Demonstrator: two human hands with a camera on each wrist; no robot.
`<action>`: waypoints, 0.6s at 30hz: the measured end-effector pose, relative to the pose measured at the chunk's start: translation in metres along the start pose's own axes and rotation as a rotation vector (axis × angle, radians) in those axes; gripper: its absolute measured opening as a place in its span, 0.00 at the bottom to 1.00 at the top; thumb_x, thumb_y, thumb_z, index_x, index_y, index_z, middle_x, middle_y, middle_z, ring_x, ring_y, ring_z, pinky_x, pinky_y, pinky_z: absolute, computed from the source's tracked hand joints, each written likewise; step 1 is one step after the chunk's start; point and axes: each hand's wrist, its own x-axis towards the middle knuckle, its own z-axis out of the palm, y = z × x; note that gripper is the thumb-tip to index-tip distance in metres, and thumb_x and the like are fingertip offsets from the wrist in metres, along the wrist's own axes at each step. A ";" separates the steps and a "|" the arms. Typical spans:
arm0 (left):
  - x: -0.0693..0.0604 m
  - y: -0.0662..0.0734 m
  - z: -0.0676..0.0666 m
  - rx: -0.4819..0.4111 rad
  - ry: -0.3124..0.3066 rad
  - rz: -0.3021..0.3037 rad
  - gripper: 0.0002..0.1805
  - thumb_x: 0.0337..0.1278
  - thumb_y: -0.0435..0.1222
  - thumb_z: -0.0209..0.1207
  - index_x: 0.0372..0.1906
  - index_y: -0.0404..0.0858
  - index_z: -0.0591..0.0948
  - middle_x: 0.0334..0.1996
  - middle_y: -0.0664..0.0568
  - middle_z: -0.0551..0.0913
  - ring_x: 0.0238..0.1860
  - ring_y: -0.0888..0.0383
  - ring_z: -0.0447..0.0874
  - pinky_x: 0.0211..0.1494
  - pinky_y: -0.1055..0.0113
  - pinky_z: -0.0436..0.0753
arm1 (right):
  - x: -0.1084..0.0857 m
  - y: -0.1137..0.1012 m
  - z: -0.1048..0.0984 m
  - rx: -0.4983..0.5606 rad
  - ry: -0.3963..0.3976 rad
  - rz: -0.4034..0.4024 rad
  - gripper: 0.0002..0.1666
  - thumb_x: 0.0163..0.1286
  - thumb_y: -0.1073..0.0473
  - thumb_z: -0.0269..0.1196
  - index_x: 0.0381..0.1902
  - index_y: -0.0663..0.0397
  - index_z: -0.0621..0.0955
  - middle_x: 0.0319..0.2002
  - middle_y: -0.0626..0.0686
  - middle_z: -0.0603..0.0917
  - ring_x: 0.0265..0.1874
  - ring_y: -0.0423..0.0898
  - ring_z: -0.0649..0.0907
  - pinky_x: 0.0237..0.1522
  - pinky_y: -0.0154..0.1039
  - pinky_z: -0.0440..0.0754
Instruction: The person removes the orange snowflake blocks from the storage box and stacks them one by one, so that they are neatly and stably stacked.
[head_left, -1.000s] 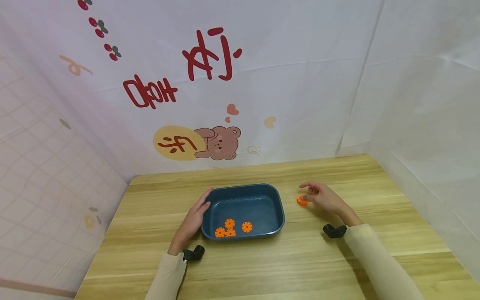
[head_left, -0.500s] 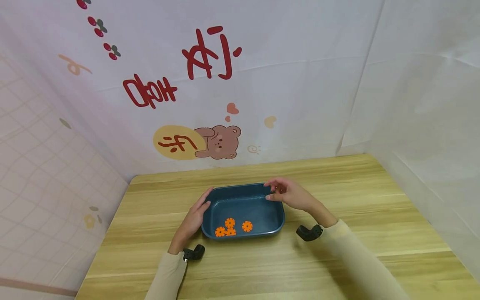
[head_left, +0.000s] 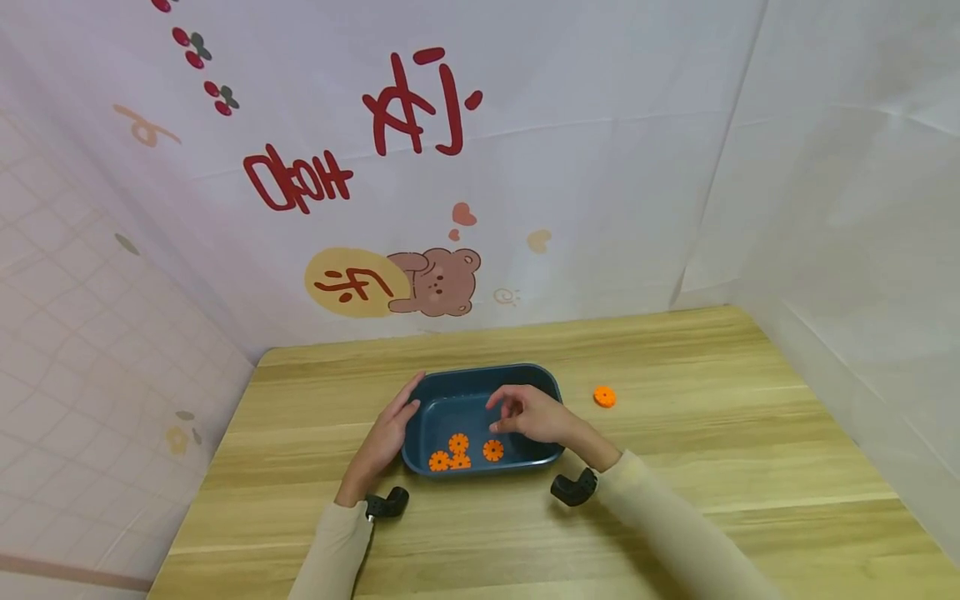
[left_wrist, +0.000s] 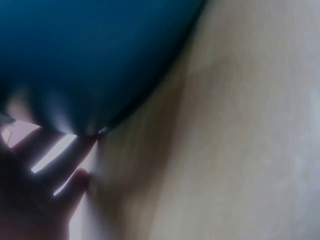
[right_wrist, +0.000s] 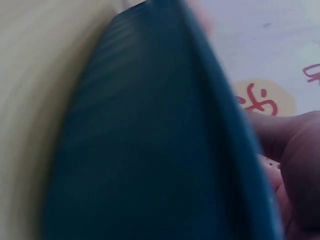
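A dark blue rectangular box [head_left: 450,412] stands on the wooden table. Several orange notched discs lie in its near part, among them one disc [head_left: 492,451] apart from a cluster [head_left: 459,443]. My left hand [head_left: 384,435] rests against the box's left side, fingers extended along the rim; dark fingers [left_wrist: 65,160] meet the blue wall in the left wrist view. My right hand [head_left: 534,415] hovers over the right part of the box, fingers bent and fingertips apart, with nothing visible between them. Another orange disc [head_left: 604,397] lies on the table to the box's right.
The wooden table [head_left: 712,433] extends around the box. A white printed cloth [head_left: 600,208] hangs behind it, with more cloth along both sides. Black wrist cameras [head_left: 574,487] sit below the hands.
My right hand has left the orange disc on the table and moved left, over the box's right rim and down into it. The left hand and the discs in the box stay put.
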 end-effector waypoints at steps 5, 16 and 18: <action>0.000 0.001 0.001 -0.002 0.003 -0.007 0.26 0.80 0.42 0.38 0.77 0.58 0.57 0.78 0.61 0.52 0.79 0.54 0.43 0.79 0.45 0.44 | 0.005 0.007 0.010 -0.018 -0.034 0.058 0.15 0.63 0.64 0.70 0.48 0.60 0.81 0.23 0.49 0.77 0.21 0.42 0.77 0.25 0.33 0.72; 0.001 0.000 0.000 -0.002 -0.003 0.001 0.27 0.80 0.42 0.38 0.78 0.54 0.56 0.79 0.60 0.52 0.79 0.53 0.42 0.79 0.45 0.44 | 0.007 0.005 0.015 -0.142 -0.135 0.140 0.14 0.60 0.67 0.70 0.44 0.55 0.83 0.17 0.45 0.74 0.16 0.39 0.70 0.21 0.31 0.66; 0.001 0.000 0.000 -0.001 -0.002 0.002 0.27 0.80 0.42 0.38 0.78 0.54 0.56 0.79 0.59 0.51 0.79 0.53 0.42 0.79 0.45 0.44 | 0.007 0.004 0.016 -0.177 -0.138 0.144 0.14 0.59 0.66 0.71 0.44 0.54 0.83 0.17 0.44 0.74 0.16 0.38 0.70 0.21 0.31 0.66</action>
